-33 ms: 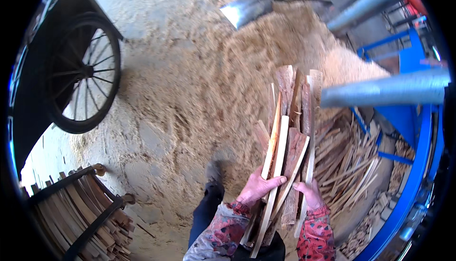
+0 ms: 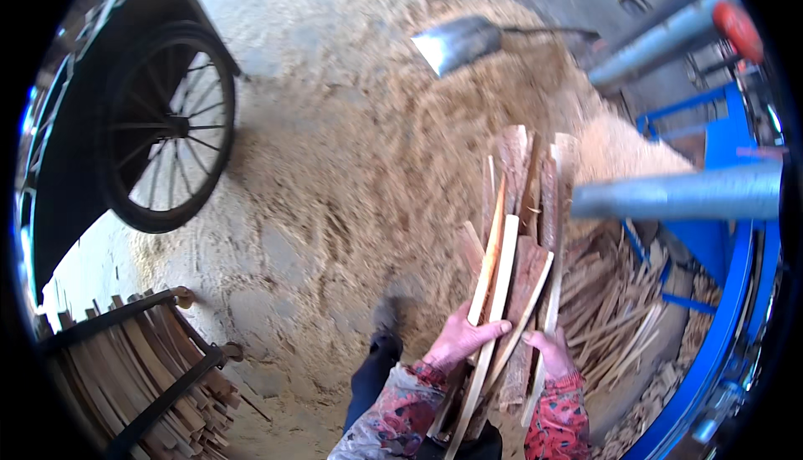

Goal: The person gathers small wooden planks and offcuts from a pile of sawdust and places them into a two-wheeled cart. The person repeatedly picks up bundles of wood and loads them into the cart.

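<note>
Between my two hands is a loose bundle of wood strips (image 2: 529, 257), some pale and freshly cut, others with brown bark. It points away from me at a slight tilt, its far ends uneven. My left hand (image 2: 462, 336) is closed round the left side, thumb lying across the pale strips. My right hand (image 2: 553, 353) grips the right side, with its thumb toward the middle. The fingers beneath the bundle are hidden. Beyond the right hand, many more thin strips lie in a scrap heap (image 2: 615, 301).
A cart wheel (image 2: 178, 126) stands at the left. Below it, a rack (image 2: 186, 365) holds stacked boards. A shovel (image 2: 460, 44) rests on sawdust (image 2: 335, 150) at the far side. From the right juts a metal pipe (image 2: 677, 196), beside a blue machine frame (image 2: 721, 309).
The whole view has shifted slightly, so the cart wheel, shovel and pipe appear a little farther right. Both hands keep the same grip on the wood strips.
</note>
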Motion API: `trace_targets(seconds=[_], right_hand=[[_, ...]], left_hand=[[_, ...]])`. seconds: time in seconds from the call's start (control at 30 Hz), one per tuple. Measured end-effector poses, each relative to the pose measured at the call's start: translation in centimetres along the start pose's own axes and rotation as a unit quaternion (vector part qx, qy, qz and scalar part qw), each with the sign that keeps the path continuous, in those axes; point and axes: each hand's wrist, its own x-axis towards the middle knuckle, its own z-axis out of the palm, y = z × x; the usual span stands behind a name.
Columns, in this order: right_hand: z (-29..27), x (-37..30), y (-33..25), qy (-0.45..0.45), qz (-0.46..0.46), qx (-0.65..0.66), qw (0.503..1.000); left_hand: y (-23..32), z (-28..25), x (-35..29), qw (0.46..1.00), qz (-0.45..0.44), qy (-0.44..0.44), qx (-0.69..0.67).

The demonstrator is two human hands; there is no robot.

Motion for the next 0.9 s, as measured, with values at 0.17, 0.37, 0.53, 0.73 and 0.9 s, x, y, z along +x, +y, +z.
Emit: trace_targets(seconds=[0.17,0.37,0.53,0.73,0.9], right_hand=[[6.5,-2.8,-8.8,0.004,-0.048,-0.059,0.997],[16.1,-6.3,-19.9,-0.125,-0.154,-0.031,0.98],[20.8,-7.1,-25.8,-0.173,-0.219,-0.065,0.958],[25.9,-7.4,-31.9,-0.173,-0.207,-0.135,0.954],[31.2,-8.3,-37.0,-0.282,-0.213,-0.242,0.903]], left_hand=[[11.7,-1.2,-4.8,0.996,0.092,0.0,-0.002],[22.8,-2.4,-9.3,0.981,0.194,0.015,-0.022],[30.5,-3.5,-12.3,0.961,0.276,0.025,0.013],[37.2,-5.0,-14.6,0.943,0.317,0.093,0.04],[42.0,-6.4,-19.5,0.937,0.32,0.133,-0.038]])
